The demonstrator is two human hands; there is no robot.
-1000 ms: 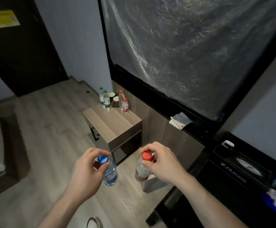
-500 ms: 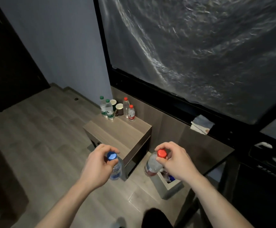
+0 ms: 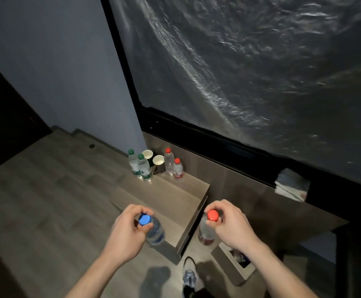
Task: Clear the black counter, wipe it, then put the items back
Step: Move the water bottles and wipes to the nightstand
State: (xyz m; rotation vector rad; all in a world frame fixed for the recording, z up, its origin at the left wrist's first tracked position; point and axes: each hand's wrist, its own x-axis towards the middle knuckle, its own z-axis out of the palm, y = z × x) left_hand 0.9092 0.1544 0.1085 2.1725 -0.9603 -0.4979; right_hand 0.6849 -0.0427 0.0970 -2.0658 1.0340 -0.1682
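A dim room: a low wooden worktop (image 3: 164, 196) stands by the wall, with four bottles (image 3: 153, 165) and two cups (image 3: 153, 158) at its far end. Our left hand (image 3: 127, 231) pinches the blue bottle (image 3: 153, 230) by its cap; our right hand (image 3: 229, 224) pinches the red bottle (image 3: 207, 230) likewise. Both hang over the near edge. Held only by caps, either might slip or topple when set down.

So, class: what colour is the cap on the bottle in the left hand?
Blue cap, head view.
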